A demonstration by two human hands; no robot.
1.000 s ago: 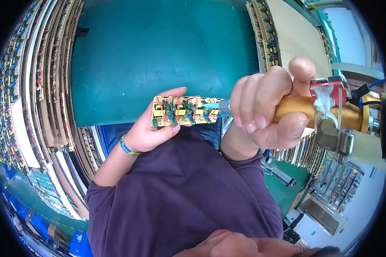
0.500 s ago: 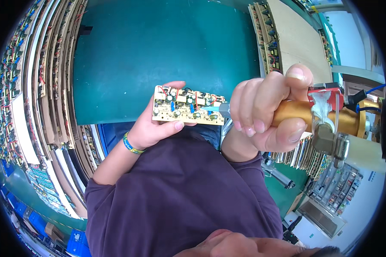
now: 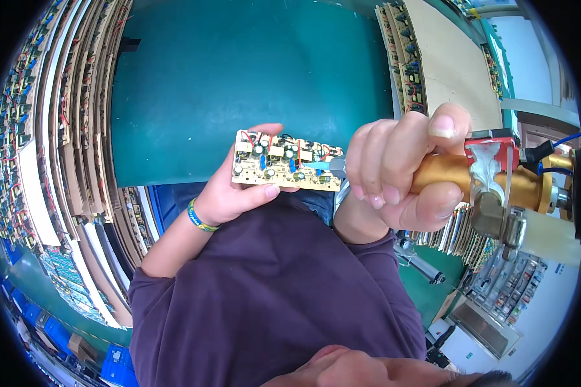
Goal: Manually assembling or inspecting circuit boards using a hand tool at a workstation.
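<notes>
My left hand [image 3: 239, 184] grips the left end of a tan circuit board [image 3: 287, 175], thumb along its near edge and fingers behind it. Capacitors, blue discs and red wires stand up from the board's face. My right hand [image 3: 403, 168] is closed round a glue dispensing gun with a gold-coloured barrel [image 3: 444, 173] and a red block smeared with white paste. Its pale pointed nozzle [image 3: 316, 166] lies over the board's right half, close to a blue disc. Whether the tip touches a part, I cannot tell.
A green tabletop [image 3: 252, 77] stretches beyond my hands. Layered cardboard sheets loaded with circuit boards [image 3: 74, 122] stand on the left. More boards [image 3: 410, 71] and a large cardboard sheet [image 3: 455, 64] are at the right. Blue bins [image 3: 119, 366] sit at the lower left.
The circuit board and my left hand have shifted very slightly to the right. The nozzle tip stays over the same region of the board, and both grips are unchanged.
</notes>
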